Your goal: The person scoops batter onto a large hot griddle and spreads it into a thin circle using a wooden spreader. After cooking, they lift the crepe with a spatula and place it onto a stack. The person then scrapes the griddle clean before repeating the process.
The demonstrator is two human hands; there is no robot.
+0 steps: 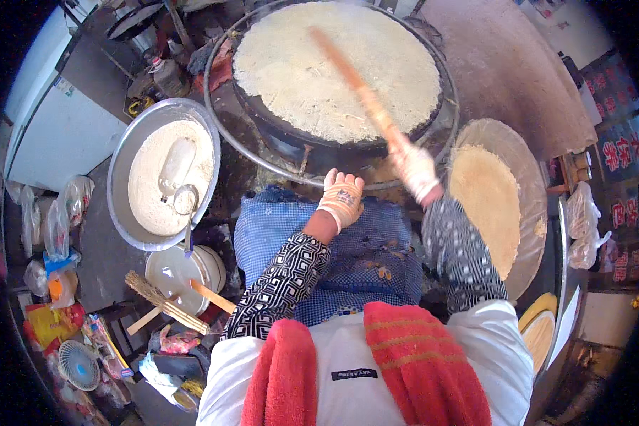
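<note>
In my right hand [413, 170], gloved in pale orange and white, is a long flat wooden spatula [358, 89]. It slants up and left over a pale, grainy layer of batter [298, 64] on a large round black griddle [248, 112]. Motion smears both hand and blade. My left hand [343, 200], in a matching glove, is at the near side of the metal ring [263, 165] around the griddle. Its fingers are curled together, and whatever they may hold is hidden. A blue checked cloth [277, 227] lies just below this hand.
Left, a metal basin [119, 184] holds pale batter, a clear scoop [177, 163] and a ladle [186, 202]. Below it, a white bucket [216, 266] has a brush [165, 302] and wooden sticks across it. On the right, thin pale flatbreads [486, 206] lie stacked on clear plastic [532, 263].
</note>
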